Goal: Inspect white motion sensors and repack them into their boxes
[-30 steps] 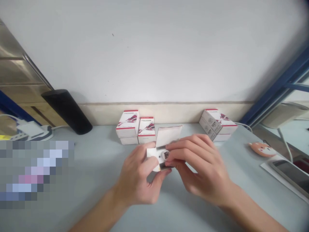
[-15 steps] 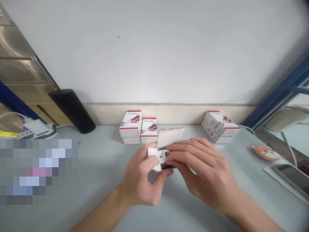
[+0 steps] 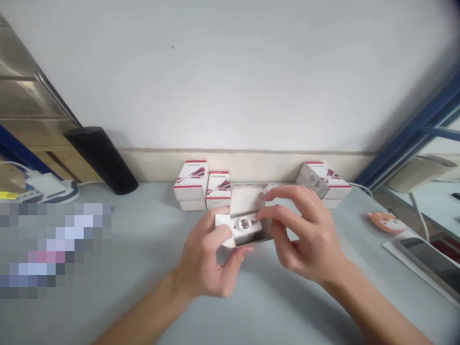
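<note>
A small white cardboard box [image 3: 247,200] is held by my left hand [image 3: 206,261], fingers wrapped round its left end and thumb along the near side. Its lid stands up at the back. Inside lies a white plastic piece [image 3: 237,229] with a raised round fitting and dark holes. My right hand [image 3: 305,237] hovers at the box's right end, fingers bent and apart. One fingertip is at the lid's right edge and another near the plastic piece; whether they touch is unclear. I see nothing held in this hand.
Closed red-and-white boxes [image 3: 190,179] stand against the wall behind my left hand, with more boxes [image 3: 336,184] at back right. A black cylinder [image 3: 104,160] leans at the left. An orange animal-faced item [image 3: 386,222] and a phone [image 3: 429,258] lie at the right. A blurred patch covers the left.
My right hand has lifted off the plastic piece and drawn back to the right, its fingers spreading. More of the piece and the box's inside now shows. My left hand keeps its hold.
</note>
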Motion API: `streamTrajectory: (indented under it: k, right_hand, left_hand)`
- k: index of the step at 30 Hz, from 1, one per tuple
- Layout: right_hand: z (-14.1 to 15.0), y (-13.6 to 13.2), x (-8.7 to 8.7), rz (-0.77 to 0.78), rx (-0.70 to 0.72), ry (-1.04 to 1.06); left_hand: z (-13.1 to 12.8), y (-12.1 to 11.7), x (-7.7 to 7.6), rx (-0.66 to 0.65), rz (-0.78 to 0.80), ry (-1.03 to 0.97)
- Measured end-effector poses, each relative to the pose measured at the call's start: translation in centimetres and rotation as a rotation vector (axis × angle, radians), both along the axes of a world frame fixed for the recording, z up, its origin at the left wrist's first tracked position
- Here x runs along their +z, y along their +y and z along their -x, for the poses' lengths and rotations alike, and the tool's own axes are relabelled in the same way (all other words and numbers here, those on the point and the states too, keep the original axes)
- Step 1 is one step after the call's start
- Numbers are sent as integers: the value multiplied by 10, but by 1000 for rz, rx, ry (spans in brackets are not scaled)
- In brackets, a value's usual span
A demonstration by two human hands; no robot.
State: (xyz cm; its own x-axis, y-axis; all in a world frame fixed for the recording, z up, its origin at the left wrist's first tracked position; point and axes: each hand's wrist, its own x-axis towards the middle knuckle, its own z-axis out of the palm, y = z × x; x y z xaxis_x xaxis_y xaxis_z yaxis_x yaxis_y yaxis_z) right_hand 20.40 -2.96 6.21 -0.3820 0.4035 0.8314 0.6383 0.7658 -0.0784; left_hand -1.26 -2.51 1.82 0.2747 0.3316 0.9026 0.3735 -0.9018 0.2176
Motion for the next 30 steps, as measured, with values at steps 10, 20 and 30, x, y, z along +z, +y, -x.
streamTrajectory:
  k: [10, 20, 30]
  right_hand:
    - [2, 1, -4, 181, 29, -13]
    - [-22, 43, -29, 402, -162, 136]
    - [-29, 60, -56, 687, -236, -251]
  left_hand:
    - [-2, 4, -2, 3, 27, -92]
    - [-4, 8, -17, 144, 178, -272]
    - [-6, 7, -15, 142, 62, -223]
